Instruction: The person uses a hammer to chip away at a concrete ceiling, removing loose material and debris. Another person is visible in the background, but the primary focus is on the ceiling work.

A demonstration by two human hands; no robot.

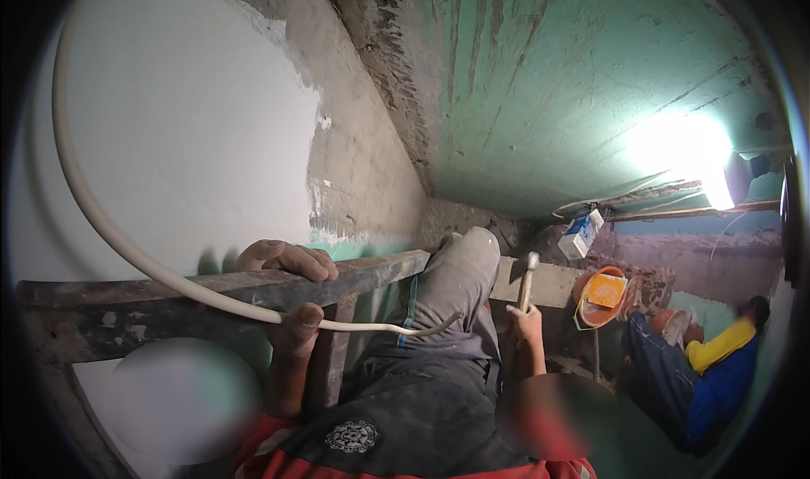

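My left hand (288, 260) grips a dark, paint-spotted wooden beam (228, 291). Its fingers lie over the far edge and the thumb presses from the near side. A pale flexible tube (190, 289) curves down from the upper left, passes over the beam by that thumb and ends above my thigh. On the right, my right hand (528, 325) is closed round the light handle of a hammer (526, 286), head upward, beside my bent, dusty trouser leg (451, 285).
A co-worker in blue and yellow (726, 369) bends low at the far right. An orange bucket (582, 314) and a white-and-blue box (580, 236) are beyond the hammer. A bright lamp (719, 184) shines upper right. A partly white-coated wall (186, 108) rises at left.
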